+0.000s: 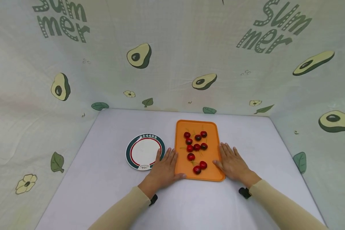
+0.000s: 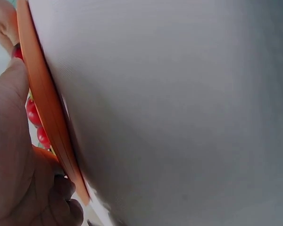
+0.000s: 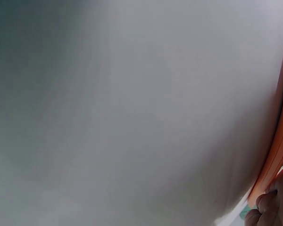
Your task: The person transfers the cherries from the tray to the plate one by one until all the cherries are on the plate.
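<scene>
An orange tray [image 1: 210, 174] lies on the white table with several dark red cherries [image 1: 196, 147] scattered over it, some with green stems. My left hand [image 1: 164, 171] rests along the tray's left side, fingers straight and pointing away, thumb at the front left corner. On the opposite side, my right hand [image 1: 233, 163] lies against the right edge with its fingers extended and its thumb over the rim. Seen from the left wrist, the thumb [image 2: 16, 77] reaches across the tray's edge near the cherries. The right wrist view catches only a few fingers beside the orange rim [image 3: 278, 155].
Left of the tray sits a white plate [image 1: 145, 151] with a dark green rim and a red ring; my left fingers overlap its right edge in the head view. A cloth [image 1: 172, 57] printed with avocados and leaves hangs behind and around the table [image 1: 109, 191].
</scene>
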{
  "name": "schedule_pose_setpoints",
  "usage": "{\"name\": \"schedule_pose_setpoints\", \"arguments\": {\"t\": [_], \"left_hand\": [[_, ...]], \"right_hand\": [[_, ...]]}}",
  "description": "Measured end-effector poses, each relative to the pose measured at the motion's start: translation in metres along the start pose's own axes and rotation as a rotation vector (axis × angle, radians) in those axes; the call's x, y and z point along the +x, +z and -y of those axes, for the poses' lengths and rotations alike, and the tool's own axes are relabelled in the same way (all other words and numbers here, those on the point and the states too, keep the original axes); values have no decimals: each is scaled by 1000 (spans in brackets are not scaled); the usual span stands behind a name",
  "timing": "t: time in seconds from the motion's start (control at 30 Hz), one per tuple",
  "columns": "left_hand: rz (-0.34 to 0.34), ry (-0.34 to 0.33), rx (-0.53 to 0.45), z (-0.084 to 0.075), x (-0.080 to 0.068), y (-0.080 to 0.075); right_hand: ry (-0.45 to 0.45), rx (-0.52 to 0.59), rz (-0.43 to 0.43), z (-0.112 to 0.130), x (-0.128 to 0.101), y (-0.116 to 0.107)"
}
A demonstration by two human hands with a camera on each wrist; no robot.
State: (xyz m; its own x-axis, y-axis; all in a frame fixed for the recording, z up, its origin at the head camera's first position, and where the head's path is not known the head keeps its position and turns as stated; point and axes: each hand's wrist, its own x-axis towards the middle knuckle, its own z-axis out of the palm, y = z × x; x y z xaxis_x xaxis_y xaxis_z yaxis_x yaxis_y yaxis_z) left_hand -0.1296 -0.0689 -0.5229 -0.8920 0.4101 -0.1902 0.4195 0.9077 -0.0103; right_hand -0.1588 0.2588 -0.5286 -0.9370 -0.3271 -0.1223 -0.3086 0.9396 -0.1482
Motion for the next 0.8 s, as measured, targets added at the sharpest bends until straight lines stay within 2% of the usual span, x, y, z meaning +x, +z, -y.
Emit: {"name": "schedule_pose_setpoints", "arguments": {"t": [0.3, 0.4, 0.5, 0.6, 0.67, 0.8], "left_hand": [[1, 13, 2, 1, 1, -1], [-3, 31, -10, 6, 2, -2], [-39, 44, -51, 15, 4, -4], [-112, 32, -123, 32, 4, -9], [-179, 8, -197, 50, 2, -16], [-270, -116, -379, 100, -8, -31]], "right_hand": [[-27, -13, -26, 5, -8, 3], [-36, -16, -50, 5, -9, 3], [-34, -21, -55, 5, -10, 3], [-38, -27, -65, 4, -11, 4], [-37, -28, -63, 4, -11, 4], [-46, -35, -64, 4, -9, 4]]}}
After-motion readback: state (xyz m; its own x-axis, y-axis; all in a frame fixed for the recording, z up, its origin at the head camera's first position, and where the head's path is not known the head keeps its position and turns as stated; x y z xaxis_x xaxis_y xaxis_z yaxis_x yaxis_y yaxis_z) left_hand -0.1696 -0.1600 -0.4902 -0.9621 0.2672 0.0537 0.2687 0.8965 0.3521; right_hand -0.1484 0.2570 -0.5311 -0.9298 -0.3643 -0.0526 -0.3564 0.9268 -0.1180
